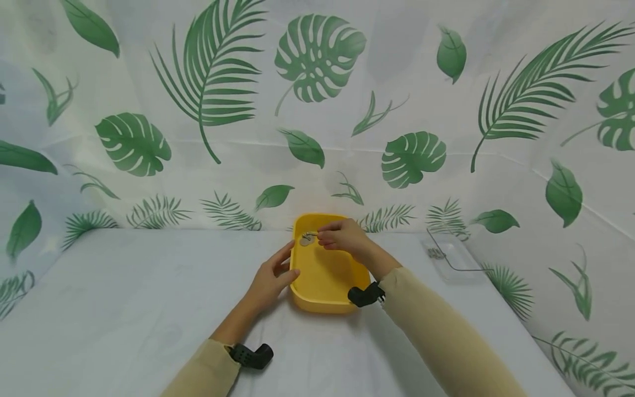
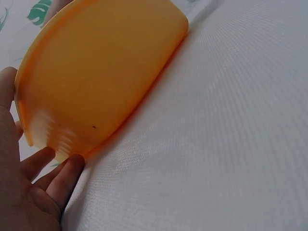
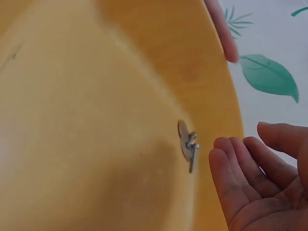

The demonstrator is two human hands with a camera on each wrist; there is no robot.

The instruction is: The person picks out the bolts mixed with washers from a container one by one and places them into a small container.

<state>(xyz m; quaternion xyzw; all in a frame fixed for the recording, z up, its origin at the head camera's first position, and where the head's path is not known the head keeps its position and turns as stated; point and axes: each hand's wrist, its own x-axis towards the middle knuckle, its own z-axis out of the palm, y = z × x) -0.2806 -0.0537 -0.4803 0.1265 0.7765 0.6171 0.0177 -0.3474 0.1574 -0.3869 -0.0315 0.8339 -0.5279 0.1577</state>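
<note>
A yellow plastic basin (image 1: pixel 322 281) stands in front of me on the white cloth. My left hand (image 1: pixel 270 278) holds its left side, thumb at the rim and fingers along the outer wall; the left wrist view shows this hand (image 2: pixel 43 187) by the wall. Inside lie a round metal disc (image 3: pixel 184 134) and small screw-like metal pieces (image 3: pixel 192 156) touching it, near the far left of the basin. Above them is my right hand (image 1: pixel 347 240). In the right wrist view its fingers (image 3: pixel 221 168) are loosely bent, apart from the metal pieces, with nothing visible between fingers and thumb.
To the right sits a clear plastic box (image 1: pixel 458 275) with a small heap of metal pieces (image 1: pixel 436 253) in it. A thin bent metal rod (image 1: pixel 466 269) lies across the box. A leaf-printed cloth (image 1: pixel 327 165) rises behind the table.
</note>
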